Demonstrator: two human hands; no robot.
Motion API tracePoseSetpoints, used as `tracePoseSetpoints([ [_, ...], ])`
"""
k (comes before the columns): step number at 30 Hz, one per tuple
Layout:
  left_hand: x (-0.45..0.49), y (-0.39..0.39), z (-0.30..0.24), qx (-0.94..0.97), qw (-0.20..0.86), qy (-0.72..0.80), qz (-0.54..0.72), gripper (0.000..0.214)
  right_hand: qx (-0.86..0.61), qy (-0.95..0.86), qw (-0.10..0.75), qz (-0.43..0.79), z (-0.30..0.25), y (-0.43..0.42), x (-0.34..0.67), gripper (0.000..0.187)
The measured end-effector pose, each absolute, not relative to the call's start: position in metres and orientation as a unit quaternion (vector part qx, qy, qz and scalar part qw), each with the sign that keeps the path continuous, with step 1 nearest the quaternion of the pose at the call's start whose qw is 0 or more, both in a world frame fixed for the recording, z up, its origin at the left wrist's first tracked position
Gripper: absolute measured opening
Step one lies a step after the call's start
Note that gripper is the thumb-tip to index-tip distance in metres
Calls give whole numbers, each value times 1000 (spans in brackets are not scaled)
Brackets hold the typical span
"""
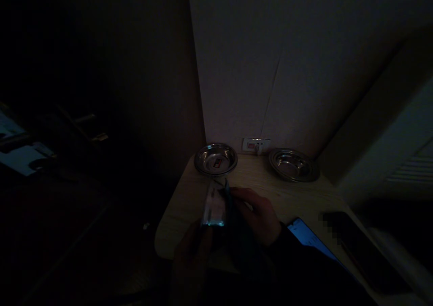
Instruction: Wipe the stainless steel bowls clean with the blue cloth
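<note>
The light is very dim. My left hand [194, 249] is closed around the lower end of a pale, glossy rectangular packet [214, 204]; its exact kind is too dark to make out. My right hand [259, 213] pinches the upper edge of a dark, limp, cloth-like piece [238, 236], which hangs down beside the packet and touches or nearly touches its right side. Both are held above the near part of a light wooden table [182, 207]. Shadow hides much of my left fingers.
Two shiny metal dishes, a left one [216, 160] and a right one [294, 165], stand at the table's back. Between them a socket [256, 145] is set in the wall. A lit phone [309, 238] and a dark flat object [363, 252] lie at right.
</note>
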State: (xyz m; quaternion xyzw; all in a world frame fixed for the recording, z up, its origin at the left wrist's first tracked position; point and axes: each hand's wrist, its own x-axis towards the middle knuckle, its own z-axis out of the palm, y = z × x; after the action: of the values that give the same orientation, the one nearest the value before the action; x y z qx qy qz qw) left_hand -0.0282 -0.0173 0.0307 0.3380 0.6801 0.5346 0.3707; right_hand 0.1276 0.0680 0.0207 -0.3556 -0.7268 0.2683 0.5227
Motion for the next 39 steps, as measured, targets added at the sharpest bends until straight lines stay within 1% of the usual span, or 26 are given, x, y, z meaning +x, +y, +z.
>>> tracePoseSetpoints([
  [5, -25, -18, 34, 337, 341, 703, 525, 35, -409, -668, 574, 239, 38, 86, 149, 22],
  [8, -19, -20, 29, 317, 342, 702, 538, 35, -392, -668, 597, 210, 54, 91, 158, 22],
  [11, -11, -19, 25, 312, 361, 679, 559, 35, -358, -700, 579, 215, 56, 82, 153, 27],
  [14, -8, -21, 20, 298, 384, 668, 564, 38, -340, -715, 555, 254, 45, 65, 140, 29],
  [15, -9, -22, 18, 304, 372, 671, 565, 37, -345, -712, 551, 265, 41, 60, 136, 30],
  [19, -11, -28, 11, 366, 257, 676, 585, 25, -383, -700, 536, 276, 32, 50, 129, 34],
  [20, -11, -27, 11, 370, 256, 673, 587, 23, -386, -704, 531, 271, 32, 50, 129, 34],
  [24, -8, -18, 23, 333, 381, 685, 525, 36, -368, -732, 510, 263, 33, 52, 133, 31],
  [25, -8, -15, 27, 322, 398, 691, 510, 40, -364, -738, 504, 263, 34, 52, 134, 33],
  [28, -7, -11, 36, 317, 403, 700, 496, 50, -365, -749, 492, 253, 32, 51, 136, 35],
  [33, -7, -12, 38, 336, 412, 693, 486, 55, -400, -737, 488, 241, 26, 49, 138, 31],
  [36, -8, -12, 37, 356, 416, 679, 489, 57, -427, -714, 502, 236, 27, 50, 141, 25],
  [39, -8, -13, 36, 362, 413, 670, 499, 56, -431, -696, 534, 213, 34, 52, 141, 19],
])
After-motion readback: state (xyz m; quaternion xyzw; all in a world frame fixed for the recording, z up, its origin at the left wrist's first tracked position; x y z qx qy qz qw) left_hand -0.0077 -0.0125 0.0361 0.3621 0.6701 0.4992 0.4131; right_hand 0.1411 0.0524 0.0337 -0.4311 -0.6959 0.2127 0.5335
